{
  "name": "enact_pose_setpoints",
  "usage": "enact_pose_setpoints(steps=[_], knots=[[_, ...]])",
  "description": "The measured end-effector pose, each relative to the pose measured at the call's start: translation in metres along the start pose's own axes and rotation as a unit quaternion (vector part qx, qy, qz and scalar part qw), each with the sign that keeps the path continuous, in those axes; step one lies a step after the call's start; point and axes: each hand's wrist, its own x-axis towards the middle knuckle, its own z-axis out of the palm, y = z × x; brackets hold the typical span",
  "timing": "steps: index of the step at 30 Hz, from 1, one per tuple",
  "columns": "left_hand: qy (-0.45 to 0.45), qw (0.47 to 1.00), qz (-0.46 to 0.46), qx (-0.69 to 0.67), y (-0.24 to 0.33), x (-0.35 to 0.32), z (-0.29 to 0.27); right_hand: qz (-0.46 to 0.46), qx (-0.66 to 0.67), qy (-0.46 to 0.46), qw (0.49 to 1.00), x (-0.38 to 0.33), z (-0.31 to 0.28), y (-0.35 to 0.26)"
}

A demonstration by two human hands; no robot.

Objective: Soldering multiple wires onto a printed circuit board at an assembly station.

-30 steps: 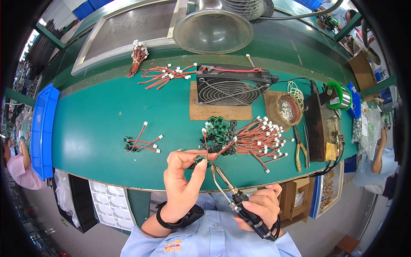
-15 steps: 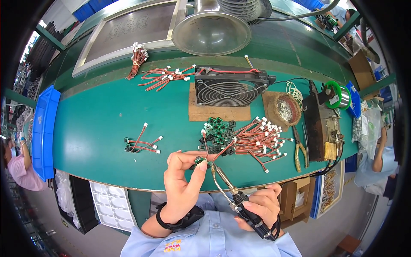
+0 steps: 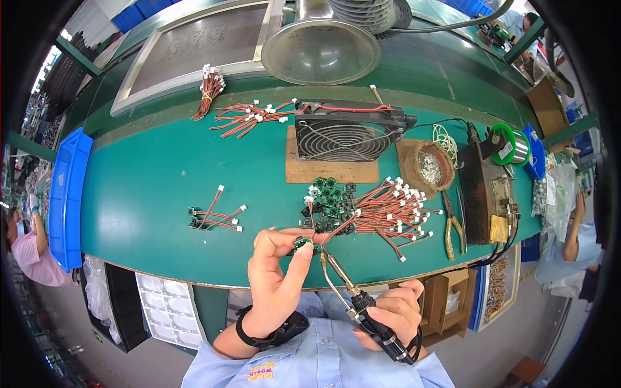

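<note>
Between the thumb and fingers of my left hand [image 3: 278, 265] is a small green circuit board [image 3: 301, 243], held just above the bench's front edge. Red and black wires with white plugs run up from near it; the exact joint is hidden by my fingers. My right hand [image 3: 398, 317] is closed round the black handle of a soldering iron [image 3: 346, 278] with a thin solder feed tube beside it. The iron's tip is at the board's right side; whether they touch I cannot tell. Just beyond lie a pile of green boards [image 3: 330, 197] and many wire leads [image 3: 394, 210].
A black fan [image 3: 346, 136] stands behind the pile. To the right are a solder-scrap dish [image 3: 432, 165], pliers [image 3: 453, 233], a soldering station [image 3: 485, 194] and a green solder spool [image 3: 513, 145]. Wired boards [image 3: 207, 223] and a blue tray [image 3: 68, 200] lie left.
Almost nothing differs. My right hand and the soldering iron have shifted very slightly; my left hand keeps the circuit board in the same place.
</note>
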Motion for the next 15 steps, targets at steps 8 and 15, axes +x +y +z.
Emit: enact_pose_setpoints(steps=[8,15], knots=[[0.011,0.999,-0.012,-0.027,0.004,-0.0002,0.0022,-0.001,0.004,-0.003,1.0,-0.0042,-0.0004,0.0012],[0.023,0.999,-0.013,-0.034,0.0044,0.0,0.0042,-0.005,0.007,-0.006,1.0,-0.0032,-0.0027,0.0016]])
